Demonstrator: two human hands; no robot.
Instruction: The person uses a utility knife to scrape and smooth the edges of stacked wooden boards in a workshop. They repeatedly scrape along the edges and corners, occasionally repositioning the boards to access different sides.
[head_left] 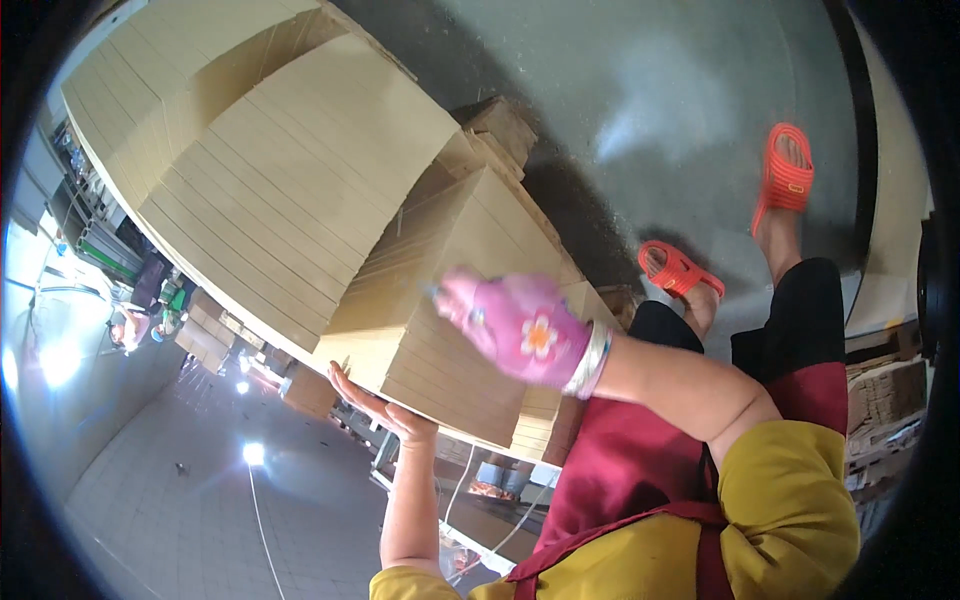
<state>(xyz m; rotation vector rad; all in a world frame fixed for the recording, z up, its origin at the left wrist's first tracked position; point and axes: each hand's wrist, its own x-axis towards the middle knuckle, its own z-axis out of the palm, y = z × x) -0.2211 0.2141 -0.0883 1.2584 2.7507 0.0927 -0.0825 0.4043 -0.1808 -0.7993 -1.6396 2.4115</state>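
Note:
A stack of flat tan cardboard sheets (440, 300) stands in front of me, beside bigger stacks (280, 170) of the same sheets. My left hand (385, 405) is bare, with its flat palm and straight fingers pressed against the stack's side edge. My right hand (520, 325) wears a pink glove with a flower on it and a silver bangle at the wrist. It lies over the broad face of the stack and is blurred, so I cannot make out its grip. A small bluish tip shows at its fingers.
The picture is strongly tilted. My feet in orange sandals (785, 170) stand on a grey floor (650, 90). I wear a red apron over a yellow shirt. A wooden pallet edge (500, 120) shows behind the stacks. More cardboard piles (205, 335), bright lamps and a distant person (130, 325) are at left.

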